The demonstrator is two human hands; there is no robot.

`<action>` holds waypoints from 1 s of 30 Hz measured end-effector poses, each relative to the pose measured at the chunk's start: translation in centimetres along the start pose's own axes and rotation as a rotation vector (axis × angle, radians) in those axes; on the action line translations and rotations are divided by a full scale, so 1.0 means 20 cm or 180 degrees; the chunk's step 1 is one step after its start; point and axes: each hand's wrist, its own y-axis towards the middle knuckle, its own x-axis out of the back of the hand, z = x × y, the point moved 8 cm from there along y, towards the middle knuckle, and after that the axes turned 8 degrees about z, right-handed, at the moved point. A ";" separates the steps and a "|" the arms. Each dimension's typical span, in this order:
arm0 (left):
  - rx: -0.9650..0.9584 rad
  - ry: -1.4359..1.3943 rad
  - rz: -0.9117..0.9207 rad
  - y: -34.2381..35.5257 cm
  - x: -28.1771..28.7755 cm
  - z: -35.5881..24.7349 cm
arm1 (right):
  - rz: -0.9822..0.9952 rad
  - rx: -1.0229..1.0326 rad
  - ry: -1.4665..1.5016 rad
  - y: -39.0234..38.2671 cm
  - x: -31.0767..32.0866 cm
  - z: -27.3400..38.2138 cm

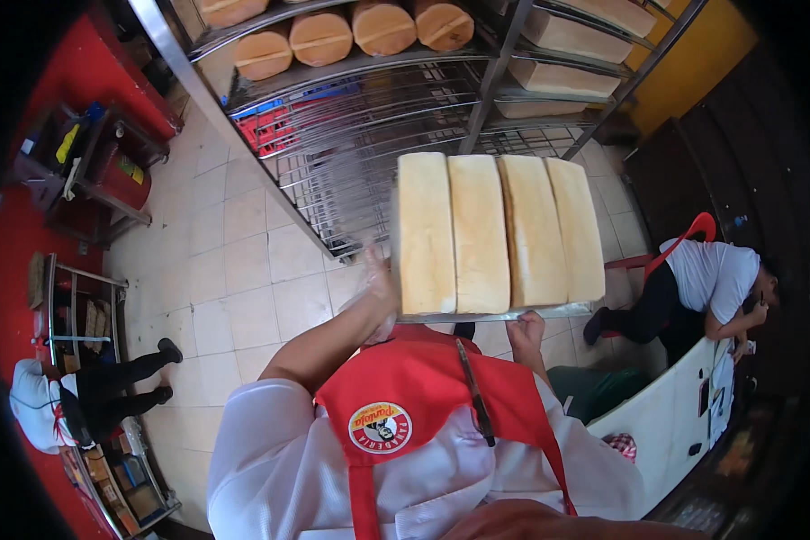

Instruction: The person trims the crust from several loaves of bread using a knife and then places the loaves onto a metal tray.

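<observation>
Four long pale loaves lie side by side on a metal tray point(477, 317) in front of my chest; one of the middle loaves point(482, 234) has a golden top. My right hand point(526, 333) is closed on the tray's near edge, right of its middle. At the tray's near left corner, my left hand point(381, 283), in a clear plastic glove, supports the side. Its fingers reach forward along the edge and look slightly blurred. Part of its grip is hidden beside the tray.
Ahead stands a metal rack point(360, 144) with round browned loaves point(320, 39) above and pale loaves point(571, 76) at right. On the right, a person point(715, 279) leans at a white table point(652, 423). Another person point(81, 405) is at shelves on the left. A cart point(108, 175) stands far left.
</observation>
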 end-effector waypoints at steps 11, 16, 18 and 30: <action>-0.1199 -0.0093 -0.0001 -0.48 0.42 -0.57 | 0.0249 -0.1028 -0.0395 0.17 -0.59 -0.72; -0.1371 -0.0062 -0.0311 -0.47 0.53 -0.66 | 0.0017 -0.1338 -0.0496 0.27 -0.48 -0.86; -0.1219 -0.0146 -0.0398 -0.44 0.51 -0.66 | -0.0023 -0.1403 -0.0403 0.27 -0.47 -0.88; -0.2357 0.0496 -0.1234 -0.40 0.60 -1.09 | -0.0393 -0.1401 -0.1005 0.60 -0.91 -0.96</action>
